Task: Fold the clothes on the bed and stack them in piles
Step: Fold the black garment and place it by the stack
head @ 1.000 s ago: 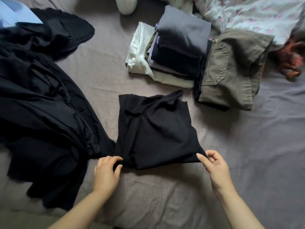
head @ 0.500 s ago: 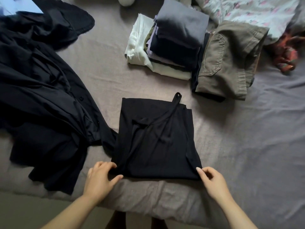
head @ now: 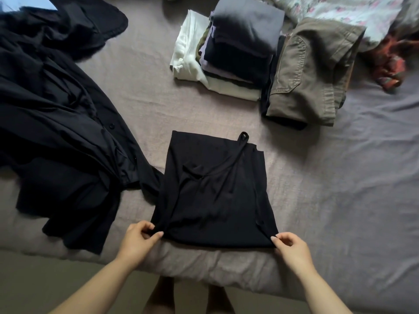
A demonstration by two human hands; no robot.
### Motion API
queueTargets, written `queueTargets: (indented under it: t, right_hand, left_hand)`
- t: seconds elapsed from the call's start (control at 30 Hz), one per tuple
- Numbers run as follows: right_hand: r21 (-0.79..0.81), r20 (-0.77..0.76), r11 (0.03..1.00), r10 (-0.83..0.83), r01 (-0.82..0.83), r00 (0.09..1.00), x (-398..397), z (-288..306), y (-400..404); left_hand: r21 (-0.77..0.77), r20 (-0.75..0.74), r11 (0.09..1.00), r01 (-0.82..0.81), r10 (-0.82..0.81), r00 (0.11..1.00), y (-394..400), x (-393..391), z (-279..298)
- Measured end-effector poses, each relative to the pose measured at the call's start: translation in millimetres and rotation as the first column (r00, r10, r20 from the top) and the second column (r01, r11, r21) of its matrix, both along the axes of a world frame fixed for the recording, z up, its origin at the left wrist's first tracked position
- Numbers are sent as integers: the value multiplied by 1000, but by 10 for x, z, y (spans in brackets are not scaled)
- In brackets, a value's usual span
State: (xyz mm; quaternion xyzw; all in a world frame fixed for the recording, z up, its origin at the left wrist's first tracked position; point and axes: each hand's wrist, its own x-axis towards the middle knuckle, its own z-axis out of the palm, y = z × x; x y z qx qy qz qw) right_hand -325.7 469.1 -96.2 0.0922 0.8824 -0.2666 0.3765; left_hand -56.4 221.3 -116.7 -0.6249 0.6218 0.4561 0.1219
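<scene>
Pinching one folded black top point(head: 215, 193) by its near corners, two hands, left point(head: 138, 240) and right point(head: 292, 248), beside two piles.

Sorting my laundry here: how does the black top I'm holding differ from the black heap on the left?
The black top lies flat, folded into a neat rectangle; the black heap is crumpled and unfolded. The top is smaller; the heap sprawls wider. Both hands pinch the top's near corners; nothing touches the heap. Both are black and lie on the bed.
</scene>
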Motion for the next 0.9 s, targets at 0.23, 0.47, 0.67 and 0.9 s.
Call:
queueTargets:
  t: [0.23,0.47,0.67,0.9]
  right_hand:
    - [19,-79,967,-250,252,965,100,123,80]
    - [55,-32,983,-174,176,984,35,307,140]
    - [-286,90,919,-257,272,962,-397,591,-311]
    - [-479,226,694,-494,537,840,-1187,482,-1178]
  left_hand:
    - [124,-14,857,-501,506,862,51,-43,13]
    - [293,-43,785,-546,582,812,45,-23,295]
    - [358,-206,808,-467,557,805,-423,-351,670]
    - [583,-395,622,-522,779,487,-1212,-1294,644]
